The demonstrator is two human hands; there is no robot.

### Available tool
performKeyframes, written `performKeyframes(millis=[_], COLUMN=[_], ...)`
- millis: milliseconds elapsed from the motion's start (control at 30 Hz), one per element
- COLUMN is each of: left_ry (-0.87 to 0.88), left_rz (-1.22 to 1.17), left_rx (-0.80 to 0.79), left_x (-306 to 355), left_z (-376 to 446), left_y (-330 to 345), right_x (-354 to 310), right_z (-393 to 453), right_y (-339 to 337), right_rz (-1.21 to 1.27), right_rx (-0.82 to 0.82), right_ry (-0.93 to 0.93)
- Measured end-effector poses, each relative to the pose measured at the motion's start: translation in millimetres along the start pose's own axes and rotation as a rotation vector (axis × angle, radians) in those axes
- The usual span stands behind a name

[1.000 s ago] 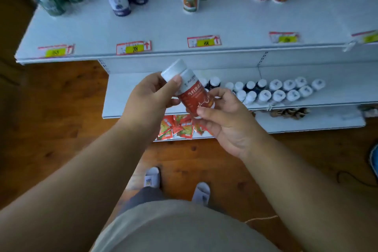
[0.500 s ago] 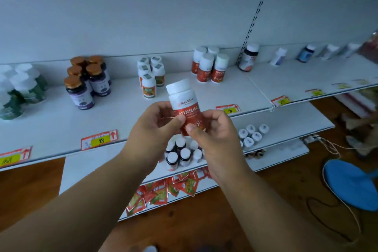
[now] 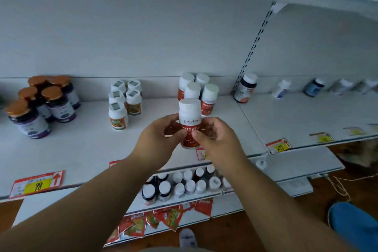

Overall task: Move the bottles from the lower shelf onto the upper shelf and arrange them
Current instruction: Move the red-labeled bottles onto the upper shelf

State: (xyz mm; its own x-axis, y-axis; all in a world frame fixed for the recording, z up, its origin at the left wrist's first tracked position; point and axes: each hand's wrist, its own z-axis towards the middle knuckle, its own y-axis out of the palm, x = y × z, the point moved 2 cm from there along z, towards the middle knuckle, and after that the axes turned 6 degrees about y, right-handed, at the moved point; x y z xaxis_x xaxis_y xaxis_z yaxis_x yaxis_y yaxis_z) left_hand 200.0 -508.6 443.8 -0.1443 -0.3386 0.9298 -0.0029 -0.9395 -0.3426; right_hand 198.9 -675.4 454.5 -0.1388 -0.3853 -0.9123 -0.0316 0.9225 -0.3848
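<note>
1. The bottle, white-capped with a red label, is upright in the air over the front part of the upper shelf, just in front of a cluster of like red bottles standing at the back.
2. The left hand grips it from the left, thumb across the label, fingers curled round the far side.
3. The right hand grips it from the right, thumb on the label near the left thumb, fingers curled behind.
4. Left of the red cluster on the upper shelf stand white bottles with orange labels, and further left dark jars with copper lids.
5. To the right, past the upright rail, single bottles stand well apart along the back.
6. Price tags sit on the shelf's front edge.
7. Beneath the forearms, the lower shelf carries rows of small white-capped bottles.
8. Lower still, red sachets lie on the bottom ledge above a wooden floor.
</note>
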Motion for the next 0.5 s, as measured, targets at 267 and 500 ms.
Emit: performKeyframes(millis=[267,500], left_ry=[-0.079,-0.152], left_rz=[0.210,0.262], left_rx=[0.127,0.223], left_x=[-16.4,-32.5], left_z=[57.9,76.6], left_y=[53.8,64.7], right_x=[28.9,40.7], right_z=[82.6,117.8], right_y=[-26.7,-15.4], right_rz=[-0.244,-0.272], right_rx=[-0.056,-0.116], right_ry=[-0.033,-0.009])
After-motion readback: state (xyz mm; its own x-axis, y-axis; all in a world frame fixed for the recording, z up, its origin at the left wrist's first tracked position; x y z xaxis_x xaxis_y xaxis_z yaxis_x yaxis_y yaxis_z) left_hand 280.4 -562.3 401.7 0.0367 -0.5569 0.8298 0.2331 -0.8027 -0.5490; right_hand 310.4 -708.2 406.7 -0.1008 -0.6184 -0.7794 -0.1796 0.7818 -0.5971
